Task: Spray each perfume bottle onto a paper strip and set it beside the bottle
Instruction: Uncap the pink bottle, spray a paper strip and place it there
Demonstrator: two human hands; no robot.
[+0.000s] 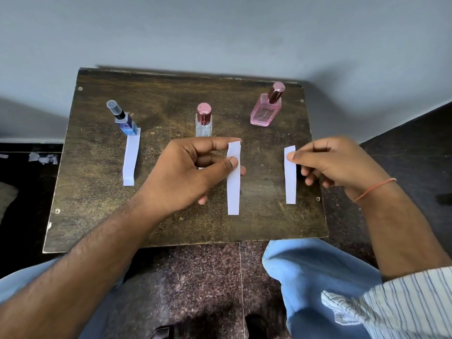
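three bottles [203, 119] stand along the back of the table [97, 216]; wide gaps between them; front edge bare

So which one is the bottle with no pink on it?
Look at the dark wooden table against the grey wall. Three perfume bottles stand along its far side; go to the leftmost, the blue glittery bottle with a clear plastic cap. A white paper strip lies by it, and the other two have shiny pink caps.

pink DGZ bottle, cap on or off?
On. The pink DGZ bottle stands upright at the board's far right with its metallic pink cap seated on the neck; neither hand touches it.
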